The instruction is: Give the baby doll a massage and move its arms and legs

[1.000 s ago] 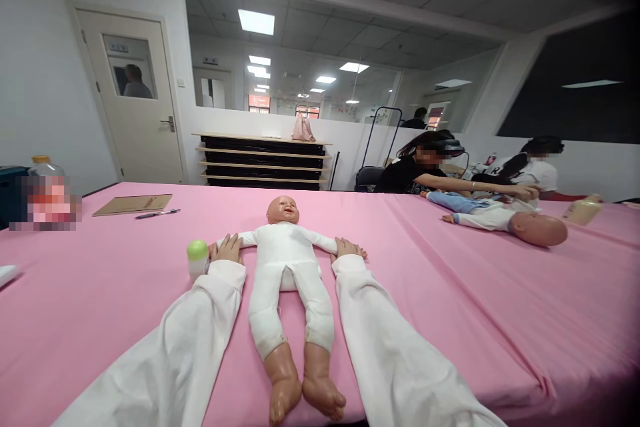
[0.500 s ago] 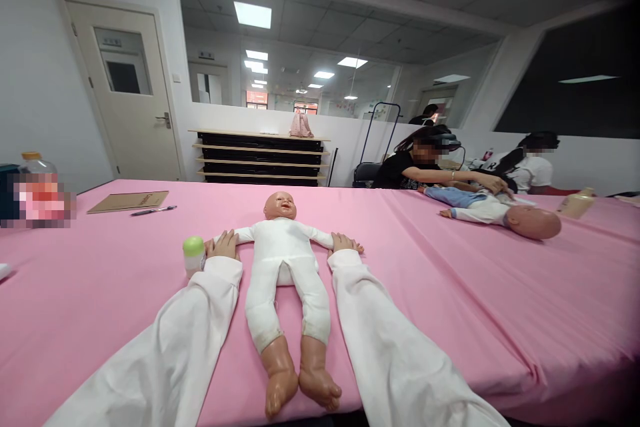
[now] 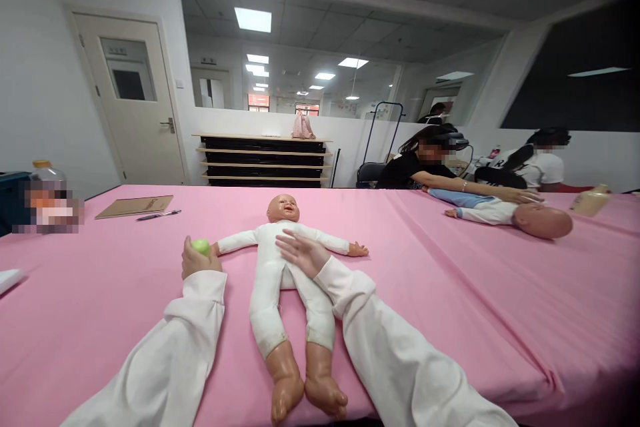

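A baby doll (image 3: 273,260) with a white cloth body lies on its back, head away from me and arms spread. Its bare feet point toward me. To the left of the doll, my left hand (image 3: 194,261) is wrapped round a small bottle with a green cap (image 3: 201,247); the hand hides most of the bottle below the cap. My right hand (image 3: 303,252) is over the doll's belly with fingers spread and holds nothing. Whether it touches the cloth, I cannot tell.
A pink cloth (image 3: 415,267) covers the table. Back left lie a brown notebook (image 3: 135,206) and a pen (image 3: 159,215), near a clear bottle with an orange cap (image 3: 49,173). At right, a co-worker (image 3: 425,160) reaches over another doll (image 3: 543,219), beside a beige bottle (image 3: 590,201).
My left hand has moved off the doll's hand and closed round the green-capped bottle. My right hand has left the doll's other hand and moved left over its belly.
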Motion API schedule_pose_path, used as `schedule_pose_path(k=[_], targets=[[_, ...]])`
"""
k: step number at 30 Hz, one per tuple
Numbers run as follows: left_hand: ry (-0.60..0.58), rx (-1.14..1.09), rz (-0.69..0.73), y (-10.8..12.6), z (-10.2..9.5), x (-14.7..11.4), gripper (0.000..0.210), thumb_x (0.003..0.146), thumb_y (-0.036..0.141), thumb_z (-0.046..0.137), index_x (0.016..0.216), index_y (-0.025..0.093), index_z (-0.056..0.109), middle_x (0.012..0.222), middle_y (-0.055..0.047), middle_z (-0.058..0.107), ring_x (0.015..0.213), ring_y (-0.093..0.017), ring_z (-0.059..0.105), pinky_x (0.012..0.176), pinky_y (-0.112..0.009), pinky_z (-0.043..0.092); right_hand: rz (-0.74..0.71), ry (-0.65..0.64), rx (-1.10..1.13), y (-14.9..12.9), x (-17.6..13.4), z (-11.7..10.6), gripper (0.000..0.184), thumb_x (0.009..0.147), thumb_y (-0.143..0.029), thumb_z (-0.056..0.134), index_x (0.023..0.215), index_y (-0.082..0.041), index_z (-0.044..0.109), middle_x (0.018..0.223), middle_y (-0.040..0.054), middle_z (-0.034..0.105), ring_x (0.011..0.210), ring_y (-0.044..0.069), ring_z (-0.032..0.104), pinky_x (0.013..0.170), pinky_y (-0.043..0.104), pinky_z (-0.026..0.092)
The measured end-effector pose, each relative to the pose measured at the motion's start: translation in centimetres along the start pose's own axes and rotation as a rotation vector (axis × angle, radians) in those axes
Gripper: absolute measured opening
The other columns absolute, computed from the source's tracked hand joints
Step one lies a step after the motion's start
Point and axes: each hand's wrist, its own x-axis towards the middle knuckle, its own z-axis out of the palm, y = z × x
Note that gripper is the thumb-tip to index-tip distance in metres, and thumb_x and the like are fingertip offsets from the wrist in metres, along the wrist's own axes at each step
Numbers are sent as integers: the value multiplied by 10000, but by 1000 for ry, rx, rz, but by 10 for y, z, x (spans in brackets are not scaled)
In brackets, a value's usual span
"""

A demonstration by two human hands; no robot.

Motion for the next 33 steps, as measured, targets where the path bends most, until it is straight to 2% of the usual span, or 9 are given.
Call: schedule_pose_path(k=[2,5,8,12,17,22,27,30,33], targets=[[-64,28,79,4,3,0,646,814,342,405,1359,97,162,1241,-224,441,1114,-338,464,868,-509,382,164,-63,169,7,2,15,375,805,-308,420,1130,-121,445,1209,139,504,1081,180,528,974,354,327],[-73,113,398,15,5,-13,522,839,328,393,1321,143,319,1239,-163,502,1099,-296,488,900,-461,363,273,-30,299,17,3,29,444,857,-372,334,1188,-81,390,1217,178,473,1071,171,528,949,341,344],[-46,181,735,29,7,-38,335,873,280,348,1139,278,551,1290,-42,490,1125,-257,476,937,-446,316,292,-45,352,23,0,41,511,882,-453,225,1183,-84,412,1209,169,476,1050,151,529,938,305,349],[39,204,959,40,9,-64,322,871,256,379,1081,382,588,1280,31,498,1123,-254,475,928,-459,298,266,-152,352,24,-8,52,570,879,-501,110,1132,-147,479,1111,106,565,995,169,552,931,342,358],[-35,195,888,37,8,-56,341,853,260,389,1132,357,558,1301,8,478,1131,-254,463,963,-463,277,290,-148,329,18,-10,47,593,868,-524,121,1142,-131,470,1117,117,563,1037,179,526,948,363,335],[-76,97,470,20,9,-22,491,817,316,421,1285,174,385,1252,-115,471,1151,-233,445,947,-354,361,248,-170,383,4,-13,31,557,884,-487,174,1200,-87,400,1320,140,403,1153,146,456,969,307,317],[-69,36,112,0,10,1,529,781,331,460,1279,182,357,1226,-146,438,1122,-277,464,886,-414,419,218,-179,373,-1,-25,17,502,885,-450,210,1195,-114,418,1350,129,378,1191,157,431,976,333,312],[42,87,158,3,7,-5,542,800,364,429,1294,162,338,1308,-172,361,1235,-317,338,958,-476,335,220,-171,358,1,-38,18,489,879,-451,237,1181,-123,438,1353,124,377,1205,156,416,989,333,301],[117,50,529,22,-2,-31,581,846,366,319,1362,124,207,1397,-167,255,1327,-284,174,1042,-462,211,202,-172,357,4,-55,32,511,880,-481,201,1177,-152,457,1370,91,362,1234,146,378,1004,323,289]])
